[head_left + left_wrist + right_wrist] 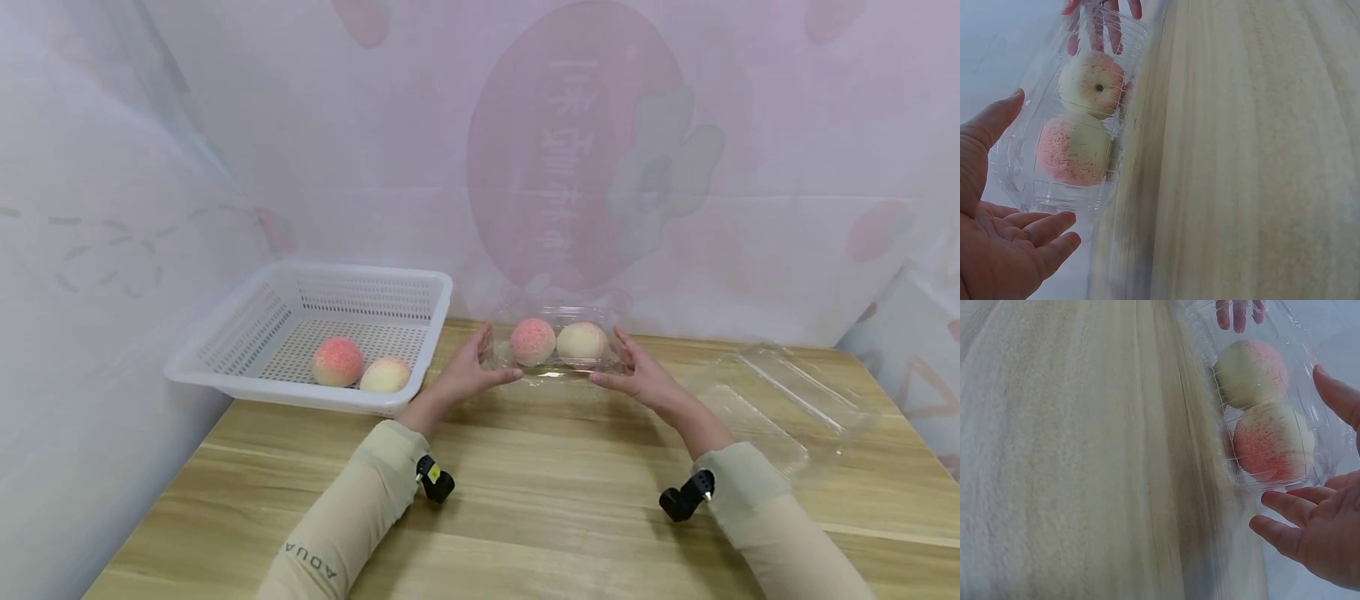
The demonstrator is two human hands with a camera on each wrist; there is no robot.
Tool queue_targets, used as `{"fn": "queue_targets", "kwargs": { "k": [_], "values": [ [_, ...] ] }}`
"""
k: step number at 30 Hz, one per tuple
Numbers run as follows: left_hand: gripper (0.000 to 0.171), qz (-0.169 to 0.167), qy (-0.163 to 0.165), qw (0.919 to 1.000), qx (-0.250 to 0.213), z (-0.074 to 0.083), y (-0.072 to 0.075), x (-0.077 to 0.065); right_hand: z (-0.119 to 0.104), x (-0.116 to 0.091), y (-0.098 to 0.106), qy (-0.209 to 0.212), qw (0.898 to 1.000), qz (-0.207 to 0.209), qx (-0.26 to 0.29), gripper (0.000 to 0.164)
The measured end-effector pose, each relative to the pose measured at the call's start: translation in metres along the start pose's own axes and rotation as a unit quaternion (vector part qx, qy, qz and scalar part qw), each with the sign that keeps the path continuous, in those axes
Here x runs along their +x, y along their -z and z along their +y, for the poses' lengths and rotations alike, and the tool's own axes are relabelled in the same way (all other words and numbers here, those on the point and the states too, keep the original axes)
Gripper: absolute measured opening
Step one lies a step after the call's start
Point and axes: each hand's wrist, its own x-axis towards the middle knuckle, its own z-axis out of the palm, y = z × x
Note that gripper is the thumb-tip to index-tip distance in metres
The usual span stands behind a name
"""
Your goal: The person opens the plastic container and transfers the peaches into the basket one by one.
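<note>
Two pink-and-cream peaches sit side by side in a clear plastic box (558, 373) near the back of the table. The pinker peach (533, 342) is on the left, the paler peach (582, 343) on the right. My left hand (474, 368) is at the box's left end, thumb toward the front, and in the left wrist view its fingers (1054, 228) are spread and fairly straight. At the opposite end is my right hand (641, 372), its fingers (1285, 506) likewise extended beside the plastic. Exact contact with the clear walls is hard to tell.
To the left stands a white perforated basket (442, 308) with a pink peach (337, 362) and a cream peach (386, 376) inside. Another clear plastic container (787, 408) lies on the right of the wooden table (555, 517). A printed cloth (337, 150) hangs behind.
</note>
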Motion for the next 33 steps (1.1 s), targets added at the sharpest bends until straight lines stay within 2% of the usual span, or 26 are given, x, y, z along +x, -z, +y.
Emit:
{"fn": "queue_targets", "kwargs": {
  "k": [11,21,27,33],
  "values": [
    [0.111,0.008,0.004,0.9999,-0.014,0.008,-0.002,-0.01,-0.003,-0.009,0.004,0.01,1.0,0.018,-0.024,0.106],
    [0.114,-0.001,-0.026,0.9996,0.015,0.014,-0.001,-0.028,-0.008,-0.029,0.005,0.03,0.998,0.027,-0.043,0.104],
    [0.112,0.0,-0.039,0.9991,0.014,0.022,-0.001,-0.039,-0.014,-0.042,0.005,0.036,0.997,0.029,-0.057,0.104],
    [0.113,-0.006,-0.027,0.9996,0.011,0.027,-0.001,-0.051,-0.018,-0.053,0.003,0.033,0.996,0.027,-0.075,0.105]
  ]
}}
